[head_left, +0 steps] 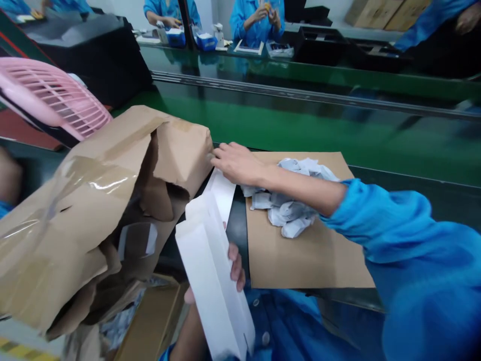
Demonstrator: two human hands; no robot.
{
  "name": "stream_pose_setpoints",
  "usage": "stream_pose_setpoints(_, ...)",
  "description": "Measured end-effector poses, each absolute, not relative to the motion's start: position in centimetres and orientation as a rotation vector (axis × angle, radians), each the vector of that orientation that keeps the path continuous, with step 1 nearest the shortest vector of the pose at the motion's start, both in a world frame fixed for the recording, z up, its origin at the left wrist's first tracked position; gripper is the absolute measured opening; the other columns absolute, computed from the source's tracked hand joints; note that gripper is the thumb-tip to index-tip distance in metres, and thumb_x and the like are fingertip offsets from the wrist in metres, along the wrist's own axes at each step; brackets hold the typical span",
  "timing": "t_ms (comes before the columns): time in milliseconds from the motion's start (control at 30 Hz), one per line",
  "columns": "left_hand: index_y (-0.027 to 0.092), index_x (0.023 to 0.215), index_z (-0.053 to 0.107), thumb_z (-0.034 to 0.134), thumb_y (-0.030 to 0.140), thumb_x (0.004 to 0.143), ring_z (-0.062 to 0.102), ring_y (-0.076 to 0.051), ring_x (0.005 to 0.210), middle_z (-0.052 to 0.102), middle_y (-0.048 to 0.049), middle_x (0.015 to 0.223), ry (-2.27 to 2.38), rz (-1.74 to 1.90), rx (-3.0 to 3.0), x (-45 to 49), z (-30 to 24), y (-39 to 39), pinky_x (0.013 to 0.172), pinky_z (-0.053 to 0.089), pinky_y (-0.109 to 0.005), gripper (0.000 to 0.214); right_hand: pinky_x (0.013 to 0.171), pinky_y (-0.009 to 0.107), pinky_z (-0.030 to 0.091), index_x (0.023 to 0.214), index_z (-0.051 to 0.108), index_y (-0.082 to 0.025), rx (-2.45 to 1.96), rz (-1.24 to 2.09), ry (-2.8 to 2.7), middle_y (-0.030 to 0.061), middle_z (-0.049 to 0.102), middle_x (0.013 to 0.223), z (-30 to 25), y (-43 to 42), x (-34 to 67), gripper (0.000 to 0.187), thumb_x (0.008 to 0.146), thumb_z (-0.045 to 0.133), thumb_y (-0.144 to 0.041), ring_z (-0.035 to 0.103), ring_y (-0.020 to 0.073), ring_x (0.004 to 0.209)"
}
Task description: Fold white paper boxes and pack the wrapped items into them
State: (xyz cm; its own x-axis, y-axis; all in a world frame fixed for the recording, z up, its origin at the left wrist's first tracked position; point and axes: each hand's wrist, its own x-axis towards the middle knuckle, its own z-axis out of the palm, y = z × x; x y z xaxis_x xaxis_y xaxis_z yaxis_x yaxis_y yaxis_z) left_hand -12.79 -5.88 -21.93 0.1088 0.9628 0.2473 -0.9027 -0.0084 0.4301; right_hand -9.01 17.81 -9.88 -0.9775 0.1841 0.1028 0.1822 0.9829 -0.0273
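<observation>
My left hand (236, 265) is closed round a long white folded piece of cardboard (214, 281), held upright at a tilt in front of my body. Its fingers wrap the right side, and the thumb shows at the left. Farther forward, my right hand (236, 163) reaches across to the corner of a large torn brown carton (184, 145). The fingers are curled down there, and whatever they grip is hidden. A flat white sheet (224, 195) lies just below that hand. Under my right forearm, crumpled whitish wrapped packets (291, 215) rest on a flat cardboard sheet (308, 265).
A pink fan (56, 95) stands behind the torn carton, beside a black bin (101, 60). Below left is an open brown box (150, 321) with packets. Across the green bench (285, 115), co-workers in blue (255, 25) handle small parts. Another person's arm (9, 175) is at far left.
</observation>
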Motion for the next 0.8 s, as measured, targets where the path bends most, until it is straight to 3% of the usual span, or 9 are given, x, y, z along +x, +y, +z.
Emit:
stream_pose_setpoints(67,0.045,0.136,0.037,0.090,0.057,0.038,0.052,-0.013,0.066,0.053,0.0006,0.093,0.164,1.526,0.535,-12.2,-21.5,-5.8,0.053,0.048,-0.025,0.112,0.089,0.044,0.042,0.113,0.062,-0.016,-0.459,0.396,-2.791,0.0113,0.065,0.110,-8.7,15.0,-5.6,0.029,0.090,0.045,-0.015,0.057,0.0280,0.103)
stream_pose_setpoints(167,0.041,0.135,0.041,0.087,0.060,0.041,0.051,-0.012,0.065,0.053,0.0000,0.091,0.257,1.651,0.401,-11.0,-20.6,-6.0,0.052,0.047,-0.024,0.106,0.086,0.038,0.049,0.123,0.057,-0.024,-0.720,1.225,-2.348,0.0053,0.066,0.112,-8.6,8.7,0.5,0.032,0.092,0.054,-0.032,0.062,0.0225,0.100)
stream_pose_setpoints(300,0.032,0.124,0.053,0.082,0.068,0.044,0.054,-0.014,0.068,0.056,-0.0022,0.093,0.468,1.718,0.311,-9.5,-19.5,-6.4,0.060,0.050,-0.028,0.093,0.090,0.040,0.053,0.144,0.039,-0.026,-0.844,1.905,-1.880,0.0112,0.056,0.133,-12.2,-0.1,6.0,0.073,0.083,0.064,-0.056,0.060,0.0260,0.114)
stream_pose_setpoints(400,0.026,0.119,0.056,0.083,0.061,0.052,0.060,-0.018,0.079,0.061,-0.0041,0.099,0.813,1.811,0.414,-8.3,-19.1,-6.3,0.071,0.052,-0.029,0.080,0.106,0.047,0.043,0.150,0.029,-0.026,-0.962,1.755,-1.830,0.0135,0.044,0.146,-14.8,-3.7,7.3,0.095,0.073,0.073,-0.059,0.048,0.0312,0.131)
stream_pose_setpoints(500,0.027,0.129,0.048,0.086,0.039,0.060,0.062,-0.019,0.101,0.062,-0.0047,0.119,1.148,1.914,0.510,-6.9,-18.8,-6.1,0.086,0.050,-0.026,0.080,0.113,0.053,0.032,0.153,0.023,-0.026,-1.161,1.441,-1.928,0.0126,0.038,0.152,-15.7,-4.4,7.5,0.104,0.068,0.080,-0.043,0.039,0.0337,0.138)
stream_pose_setpoints(633,0.027,0.141,0.037,0.081,0.035,0.069,0.060,-0.023,0.112,0.059,-0.0075,0.129,1.343,1.823,0.663,-5.4,-18.0,-6.9,0.092,0.050,-0.031,0.085,0.109,0.046,0.040,0.144,0.039,-0.023,-1.130,1.512,-1.814,0.0103,0.051,0.142,-16.2,-3.3,7.8,0.074,0.076,0.068,-0.024,0.050,0.0278,0.129)
stream_pose_setpoints(700,0.028,0.144,0.034,0.076,0.039,0.075,0.061,-0.024,0.114,0.058,-0.0085,0.132,1.354,1.763,0.680,-4.9,-17.7,-7.5,0.093,0.051,-0.034,0.082,0.101,0.042,0.047,0.134,0.048,-0.020,-0.956,1.699,-1.681,0.0103,0.058,0.133,-16.6,-2.9,8.1,0.059,0.079,0.066,-0.026,0.058,0.0255,0.119)
stream_pose_setpoints(800,0.031,0.145,0.032,0.068,0.040,0.082,0.060,-0.024,0.117,0.056,-0.0080,0.137,1.306,1.722,0.656,-4.8,-17.8,-8.3,0.096,0.051,-0.036,0.074,0.091,0.038,0.053,0.130,0.048,-0.019,-0.763,1.881,-1.564,0.0106,0.061,0.126,-16.9,-2.9,8.6,0.054,0.080,0.066,-0.031,0.062,0.0236,0.110)
